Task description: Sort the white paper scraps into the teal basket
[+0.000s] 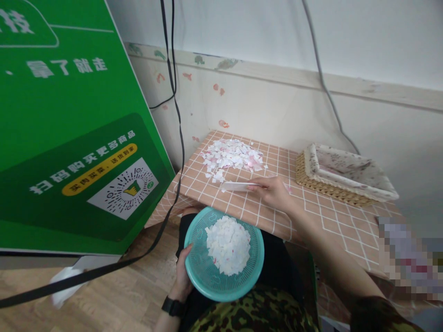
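My left hand (183, 272) grips the left rim of a round teal plastic basket (195, 237), which rests over my lap just below the table edge. Inside it lies a heap of small white paper scraps (229, 246) with a few pink bits. Over the table, my right hand (273, 191) pinches a flat, stiff white card-like piece (237, 186), its far end close to the tabletop. Just beyond the card sits a second pile of torn paper scraps (233, 154), white with some pink. A few scraps lie loose between pile and card.
A checked brown cloth covers the table (332, 226). A wicker basket (346, 173) with a floral lining stands at the back right. On the left rises a large green panel (69, 115) with a dark strap (178, 138) hanging before it. The wall (263, 106) borders the table behind.
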`<action>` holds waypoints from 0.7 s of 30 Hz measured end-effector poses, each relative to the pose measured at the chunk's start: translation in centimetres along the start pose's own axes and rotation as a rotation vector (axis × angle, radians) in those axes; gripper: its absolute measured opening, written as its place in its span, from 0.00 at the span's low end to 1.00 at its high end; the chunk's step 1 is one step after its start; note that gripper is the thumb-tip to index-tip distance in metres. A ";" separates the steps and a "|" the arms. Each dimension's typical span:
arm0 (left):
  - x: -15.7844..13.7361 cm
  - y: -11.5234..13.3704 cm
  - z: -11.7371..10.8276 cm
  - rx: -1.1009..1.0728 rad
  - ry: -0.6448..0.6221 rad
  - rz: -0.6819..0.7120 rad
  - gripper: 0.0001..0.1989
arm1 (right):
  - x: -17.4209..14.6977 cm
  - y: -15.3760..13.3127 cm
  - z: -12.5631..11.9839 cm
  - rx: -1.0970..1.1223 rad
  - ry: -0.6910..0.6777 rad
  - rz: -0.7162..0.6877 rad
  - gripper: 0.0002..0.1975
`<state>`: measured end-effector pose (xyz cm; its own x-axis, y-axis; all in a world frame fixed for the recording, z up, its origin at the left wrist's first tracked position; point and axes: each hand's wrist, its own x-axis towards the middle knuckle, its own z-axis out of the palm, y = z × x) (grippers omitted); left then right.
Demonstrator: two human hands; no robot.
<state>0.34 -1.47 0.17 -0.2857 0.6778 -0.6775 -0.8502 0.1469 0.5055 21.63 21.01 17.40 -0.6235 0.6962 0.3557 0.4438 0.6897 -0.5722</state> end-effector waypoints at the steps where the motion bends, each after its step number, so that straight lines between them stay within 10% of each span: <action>1: 0.0 0.0 0.0 -0.001 -0.005 -0.005 0.09 | 0.1 0.0 -0.3 -0.018 -0.006 -0.008 0.10; 21: 0.1 -0.1 -0.1 -0.018 -0.034 -0.018 0.10 | 6.1 0.5 -3.3 -0.229 -0.133 -0.116 0.09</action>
<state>0.33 -1.45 0.00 -0.2550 0.6992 -0.6679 -0.8629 0.1471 0.4835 20.14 26.25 21.75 -0.7506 0.5887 0.3001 0.4892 0.8004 -0.3464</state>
